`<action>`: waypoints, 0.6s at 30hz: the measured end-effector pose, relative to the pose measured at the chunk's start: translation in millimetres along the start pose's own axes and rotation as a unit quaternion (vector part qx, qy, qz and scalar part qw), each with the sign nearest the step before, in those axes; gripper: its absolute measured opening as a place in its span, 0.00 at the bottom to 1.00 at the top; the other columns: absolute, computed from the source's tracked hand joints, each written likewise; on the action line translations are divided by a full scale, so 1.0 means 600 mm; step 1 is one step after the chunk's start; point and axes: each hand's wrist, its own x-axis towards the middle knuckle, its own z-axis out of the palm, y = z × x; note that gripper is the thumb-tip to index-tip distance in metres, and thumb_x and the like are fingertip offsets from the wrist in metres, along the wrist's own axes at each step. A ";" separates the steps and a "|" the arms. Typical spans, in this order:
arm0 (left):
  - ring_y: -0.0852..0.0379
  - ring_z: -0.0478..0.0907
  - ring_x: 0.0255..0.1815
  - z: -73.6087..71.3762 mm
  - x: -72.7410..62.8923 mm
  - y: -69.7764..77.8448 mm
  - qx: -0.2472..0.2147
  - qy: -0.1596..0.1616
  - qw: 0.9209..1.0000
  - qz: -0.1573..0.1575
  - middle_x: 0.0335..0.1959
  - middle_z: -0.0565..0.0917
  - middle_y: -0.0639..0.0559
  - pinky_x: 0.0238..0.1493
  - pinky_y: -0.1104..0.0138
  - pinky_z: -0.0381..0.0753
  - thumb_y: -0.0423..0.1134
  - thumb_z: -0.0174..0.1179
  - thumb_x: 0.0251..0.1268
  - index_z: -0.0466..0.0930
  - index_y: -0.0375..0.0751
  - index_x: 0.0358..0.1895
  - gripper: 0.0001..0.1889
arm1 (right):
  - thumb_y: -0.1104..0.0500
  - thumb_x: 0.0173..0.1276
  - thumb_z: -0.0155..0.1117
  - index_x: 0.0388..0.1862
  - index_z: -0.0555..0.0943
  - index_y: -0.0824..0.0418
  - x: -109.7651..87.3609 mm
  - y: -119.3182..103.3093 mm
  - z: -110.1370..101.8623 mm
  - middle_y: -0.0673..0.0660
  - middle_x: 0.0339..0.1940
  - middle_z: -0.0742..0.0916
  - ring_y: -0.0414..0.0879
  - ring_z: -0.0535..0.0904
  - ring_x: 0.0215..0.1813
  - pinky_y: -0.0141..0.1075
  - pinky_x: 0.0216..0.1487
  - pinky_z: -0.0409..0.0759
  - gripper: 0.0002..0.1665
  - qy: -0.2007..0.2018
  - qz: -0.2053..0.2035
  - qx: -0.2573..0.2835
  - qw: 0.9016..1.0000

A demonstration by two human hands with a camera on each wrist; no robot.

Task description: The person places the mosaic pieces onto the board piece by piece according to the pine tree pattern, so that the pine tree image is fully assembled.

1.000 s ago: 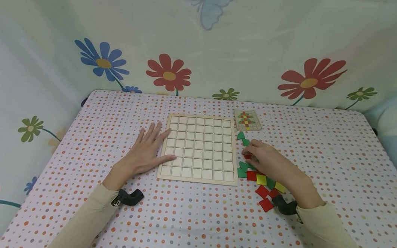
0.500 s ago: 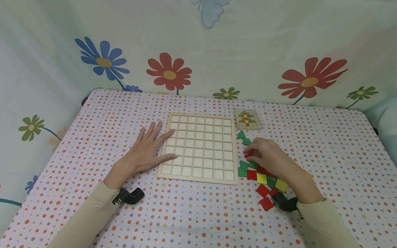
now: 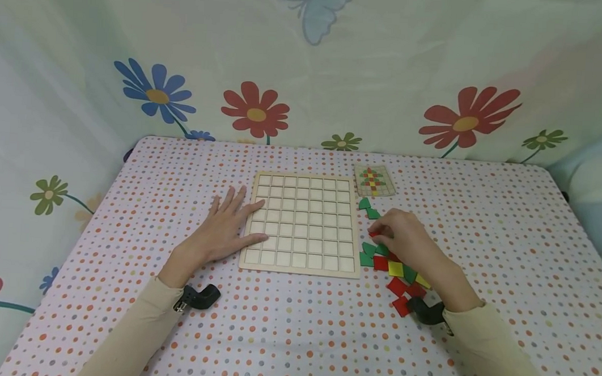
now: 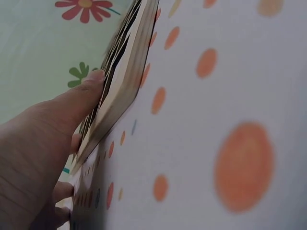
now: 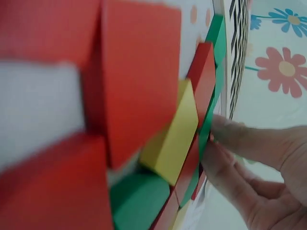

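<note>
My left hand [image 3: 217, 229] lies with fingers spread at the left side of a wooden grid board [image 3: 299, 271]; its thumb and index finger rest on the board. In the left wrist view, the thumb [image 4: 81, 98] reaches over the board's edge [image 4: 122, 96]. To the right of the board, my right hand [image 3: 406, 234] pinches a small red tile [image 3: 373, 234] between thumb and fingertips, at the tile pile. Red tiles [image 5: 139, 72], a yellow tile [image 5: 177, 139] and green tiles [image 5: 141, 199] lie close by in the right wrist view. My right hand hides part of the pile.
A pattern card [image 3: 374, 180] showing a tree in coloured squares lies behind the tiles, near the board's back right corner. Two green tiles [image 3: 373, 214] sit between card and hand. The table [image 3: 273, 334] has a dotted cover; a flowered curtain [image 3: 186, 45] hangs behind it.
My right hand has shifted slightly back from the pile, its fingertips still at the red tile. My left hand stays at the board's left side.
</note>
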 end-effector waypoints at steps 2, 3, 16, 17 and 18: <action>0.37 0.30 0.86 0.000 0.000 -0.001 0.000 -0.002 1.000 -0.004 0.87 0.39 0.37 0.81 0.37 0.31 0.67 0.58 0.72 0.59 0.51 0.84 0.45 | 0.72 0.67 0.73 0.41 0.89 0.70 0.000 -0.005 0.003 0.63 0.40 0.84 0.54 0.84 0.40 0.44 0.40 0.85 0.05 0.007 0.008 -0.003 1.000; 0.37 0.30 0.86 0.000 0.000 -0.001 0.000 -0.002 1.000 -0.006 0.87 0.39 0.37 0.81 0.37 0.31 0.67 0.58 0.72 0.59 0.51 0.84 0.44 | 0.73 0.66 0.73 0.40 0.89 0.70 -0.001 -0.008 0.005 0.63 0.40 0.84 0.55 0.84 0.41 0.44 0.40 0.85 0.05 0.012 0.011 -0.005 1.000; 0.37 0.29 0.86 0.003 0.002 0.001 0.000 -0.001 1.000 -0.007 0.87 0.39 0.38 0.81 0.37 0.31 0.69 0.58 0.71 0.60 0.50 0.84 0.45 | 0.73 0.66 0.73 0.40 0.89 0.70 -0.001 -0.008 0.003 0.65 0.40 0.87 0.56 0.85 0.41 0.46 0.42 0.86 0.05 0.030 0.044 0.035 0.998; 0.38 0.29 0.86 0.003 0.002 0.001 0.000 -0.002 1.000 -0.007 0.87 0.39 0.38 0.81 0.37 0.30 0.69 0.58 0.71 0.60 0.51 0.84 0.45 | 0.73 0.65 0.74 0.40 0.89 0.70 -0.003 -0.005 0.003 0.64 0.40 0.87 0.56 0.85 0.40 0.47 0.42 0.86 0.05 0.037 0.042 0.040 0.998; 0.38 0.29 0.86 0.002 0.002 0.002 -0.001 -0.002 1.000 -0.006 0.87 0.39 0.38 0.81 0.37 0.30 0.69 0.58 0.71 0.60 0.51 0.84 0.44 | 0.72 0.65 0.74 0.39 0.90 0.69 -0.005 -0.001 0.002 0.63 0.39 0.88 0.55 0.85 0.40 0.48 0.42 0.86 0.05 0.045 0.041 0.043 0.997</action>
